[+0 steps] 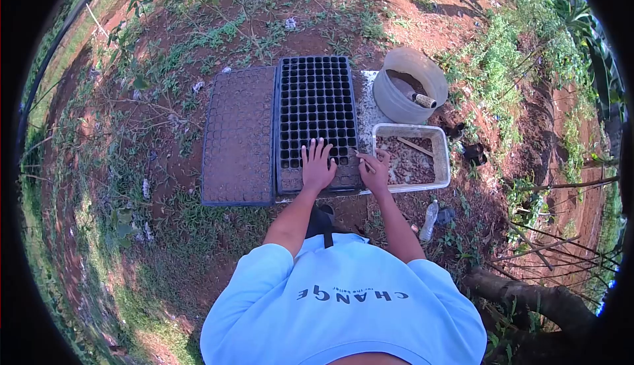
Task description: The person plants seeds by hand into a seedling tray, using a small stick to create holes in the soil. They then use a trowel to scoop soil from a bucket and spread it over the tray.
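Note:
A black seedling tray (316, 101) lies lengthwise before me, its far cells showing as dark open squares and its nearest rows filled with brown soil. My left hand (318, 168) rests over the near part of this tray, fingers spread, holding nothing. At the tray's near right edge is my right hand (375, 170), thumb and fingers drawn together; whatever they pinch is too small to make out. Just right of that hand stands a whitish rectangular basin (444, 163) holding reddish and pale bits and a flat stick (415, 146).
Left of the black tray lies a second seedling tray (239, 134), covered with soil. A translucent bucket (389, 104) behind the basin holds soil and a tool with a pale handle (424, 101). A plastic bottle (429, 221) lies on the ground; branches (548, 299) spread at right.

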Motion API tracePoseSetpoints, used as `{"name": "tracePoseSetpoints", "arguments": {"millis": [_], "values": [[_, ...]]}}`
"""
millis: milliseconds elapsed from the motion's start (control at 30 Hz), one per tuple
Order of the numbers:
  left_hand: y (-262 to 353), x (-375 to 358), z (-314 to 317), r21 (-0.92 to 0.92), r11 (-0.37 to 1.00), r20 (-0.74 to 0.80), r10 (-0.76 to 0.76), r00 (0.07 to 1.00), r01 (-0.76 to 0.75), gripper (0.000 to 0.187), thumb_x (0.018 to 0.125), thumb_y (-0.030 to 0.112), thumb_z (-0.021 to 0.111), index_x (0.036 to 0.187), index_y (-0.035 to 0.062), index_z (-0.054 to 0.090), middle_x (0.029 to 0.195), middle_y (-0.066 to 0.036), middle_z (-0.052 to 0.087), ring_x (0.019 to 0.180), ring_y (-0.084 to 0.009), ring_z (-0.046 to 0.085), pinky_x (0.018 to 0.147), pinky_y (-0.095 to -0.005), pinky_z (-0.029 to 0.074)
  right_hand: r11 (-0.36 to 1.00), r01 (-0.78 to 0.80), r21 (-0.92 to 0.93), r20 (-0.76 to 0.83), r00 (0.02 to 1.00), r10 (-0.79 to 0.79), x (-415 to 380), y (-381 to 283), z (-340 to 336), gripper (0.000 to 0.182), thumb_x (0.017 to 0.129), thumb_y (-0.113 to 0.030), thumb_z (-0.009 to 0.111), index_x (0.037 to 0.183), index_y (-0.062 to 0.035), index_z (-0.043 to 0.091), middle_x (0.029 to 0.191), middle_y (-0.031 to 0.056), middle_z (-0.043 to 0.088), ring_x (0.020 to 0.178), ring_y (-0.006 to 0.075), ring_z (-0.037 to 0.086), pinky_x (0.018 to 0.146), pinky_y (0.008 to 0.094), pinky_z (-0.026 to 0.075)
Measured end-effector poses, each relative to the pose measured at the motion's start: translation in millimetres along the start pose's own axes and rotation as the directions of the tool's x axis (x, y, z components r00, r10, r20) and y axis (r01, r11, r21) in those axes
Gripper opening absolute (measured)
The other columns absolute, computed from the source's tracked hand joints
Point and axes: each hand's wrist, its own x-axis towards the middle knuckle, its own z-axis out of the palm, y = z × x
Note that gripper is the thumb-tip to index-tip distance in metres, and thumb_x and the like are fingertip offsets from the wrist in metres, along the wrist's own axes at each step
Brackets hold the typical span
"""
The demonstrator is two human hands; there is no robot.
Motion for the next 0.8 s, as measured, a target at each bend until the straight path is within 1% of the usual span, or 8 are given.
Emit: {"name": "tracePoseSetpoints", "arguments": {"millis": [33, 100, 233, 300, 400, 500, 633, 800], "values": [[1.1, 1.1, -1.9, -0.001, 1.000, 0.001, 0.000, 1.000, 0.000, 0.052, 0.089, 0.029, 0.052, 0.139, 0.0150, 0.045, 0.154, -0.011, 0.033, 0.147, -0.0306, 0.020, 0.120, -0.0541, 0.007, 1.000, 0.000, -0.001, 0.001, 1.000, 0.000, 0.7, 0.2, -0.5, 0.022, 0.082, -0.008, 0.069, 0.102, -0.0152, 0.074, 0.098, 0.0023, 0.074, 0.114, 0.0281, 0.050, 0.102, 0.0371, 0.037], [2.5, 1.0, -5.9, -0.010, 1.000, 0.053, -0.018, 0.998, 0.019, 0.052, 0.091, 0.031, 0.049, 0.140, 0.0141, 0.044, 0.155, -0.012, 0.030, 0.148, -0.0299, 0.017, 0.120, -0.0543, 0.004, 0.999, 0.010, 0.044, -0.024, 1.000, -0.008, -0.5, -0.7, -0.3, 0.022, 0.082, -0.007, 0.069, 0.102, -0.0157, 0.074, 0.097, 0.0021, 0.074, 0.115, 0.0280, 0.050, 0.102, 0.0371, 0.037], [2.5, 1.1, -4.6, -0.005, 1.000, 0.054, -0.014, 0.998, 0.014, 0.052, 0.091, 0.030, 0.050, 0.140, 0.0142, 0.044, 0.154, -0.012, 0.032, 0.148, -0.0298, 0.017, 0.120, -0.0545, 0.004, 0.999, 0.020, 0.047, -0.039, 0.999, -0.018, 1.7, -4.0, -1.0, 0.022, 0.082, -0.006, 0.068, 0.100, -0.0154, 0.074, 0.096, 0.0026, 0.074, 0.114, 0.0280, 0.050, 0.102, 0.0371, 0.037], [2.1, 0.9, -2.7, 0.009, 1.000, -0.009, 0.005, 1.000, -0.005, 0.051, 0.088, 0.027, 0.053, 0.137, 0.0145, 0.046, 0.152, -0.012, 0.036, 0.146, -0.0312, 0.022, 0.119, -0.0550, 0.008, 1.000, 0.013, 0.016, -0.024, 1.000, -0.013, 2.2, -3.5, -0.3, 0.021, 0.080, -0.006, 0.069, 0.099, -0.0149, 0.073, 0.095, 0.0013, 0.073, 0.111, 0.0290, 0.051, 0.101, 0.0386, 0.037], [1.6, 0.9, -3.1, 0.010, 1.000, -0.016, 0.007, 1.000, -0.007, 0.051, 0.088, 0.027, 0.053, 0.137, 0.0143, 0.047, 0.151, -0.012, 0.037, 0.146, -0.0312, 0.023, 0.119, -0.0549, 0.009, 0.996, -0.035, 0.076, -0.042, 0.998, 0.038, 0.5, -2.1, 0.8, 0.023, 0.082, -0.006, 0.068, 0.102, -0.0153, 0.074, 0.097, 0.0022, 0.074, 0.112, 0.0271, 0.050, 0.101, 0.0376, 0.036], [0.4, 0.7, -1.0, 0.011, 1.000, -0.024, 0.012, 1.000, -0.012, 0.051, 0.088, 0.027, 0.054, 0.136, 0.0142, 0.048, 0.150, -0.012, 0.038, 0.145, -0.0309, 0.024, 0.119, -0.0548, 0.009, 0.998, -0.005, 0.058, -0.043, 0.999, 0.008, 1.4, -4.3, -0.8, 0.023, 0.082, -0.006, 0.067, 0.102, -0.0162, 0.074, 0.098, 0.0014, 0.073, 0.112, 0.0272, 0.049, 0.100, 0.0379, 0.037], [-0.2, 1.6, -1.8, 0.013, 1.000, -0.019, 0.011, 1.000, -0.010, 0.051, 0.088, 0.026, 0.054, 0.136, 0.0144, 0.047, 0.150, -0.012, 0.038, 0.145, -0.0306, 0.024, 0.119, -0.0547, 0.010, 0.996, -0.036, 0.086, -0.034, 0.999, 0.039, 1.0, -6.6, 4.1, 0.023, 0.082, -0.005, 0.067, 0.101, -0.0161, 0.074, 0.100, 0.0015, 0.073, 0.113, 0.0273, 0.049, 0.099, 0.0378, 0.037], [0.1, 1.6, -2.8, 0.014, 1.000, 0.006, -0.001, 1.000, 0.001, 0.049, 0.088, 0.026, 0.053, 0.136, 0.0146, 0.048, 0.151, -0.011, 0.037, 0.145, -0.0301, 0.023, 0.119, -0.0546, 0.009, 0.994, -0.047, 0.100, -0.039, 0.998, 0.051, -4.3, -9.6, 10.1, 0.023, 0.081, -0.003, 0.065, 0.101, -0.0131, 0.072, 0.099, 0.0025, 0.072, 0.111, 0.0263, 0.052, 0.099, 0.0372, 0.037]]}}
